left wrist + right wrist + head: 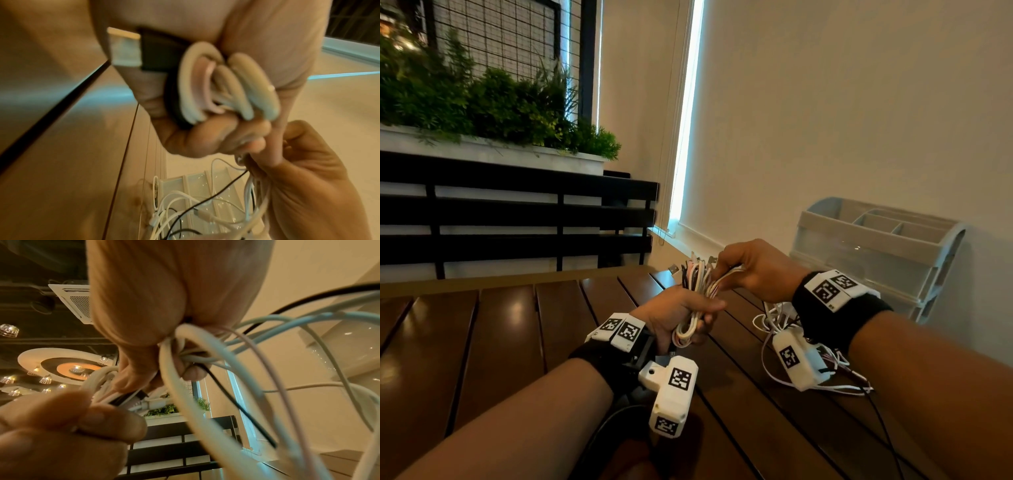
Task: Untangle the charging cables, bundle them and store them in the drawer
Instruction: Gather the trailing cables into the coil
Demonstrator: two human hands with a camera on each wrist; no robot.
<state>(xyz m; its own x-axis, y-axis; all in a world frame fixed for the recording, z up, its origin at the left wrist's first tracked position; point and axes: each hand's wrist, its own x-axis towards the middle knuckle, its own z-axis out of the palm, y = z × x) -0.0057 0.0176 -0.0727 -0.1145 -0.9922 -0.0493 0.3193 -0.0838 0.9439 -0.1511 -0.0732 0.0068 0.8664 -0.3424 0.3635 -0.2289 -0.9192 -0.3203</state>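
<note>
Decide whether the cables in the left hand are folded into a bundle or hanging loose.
Folded. The left hand grips the cables doubled over, looped bends protruding below the fist, plug ends above.

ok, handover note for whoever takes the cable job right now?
Left hand: grips the folded cable bundle, plugs sticking up.
Right hand: pinches the strands beside the bundle's upper part; loose cables trail from it onto the wooden table.
Drawer organizer stands at the wall behind the right hand, drawers shut.
Done: part of the cables gathered.
Left: gather the loose tails, bundle them, open a drawer, store.
</note>
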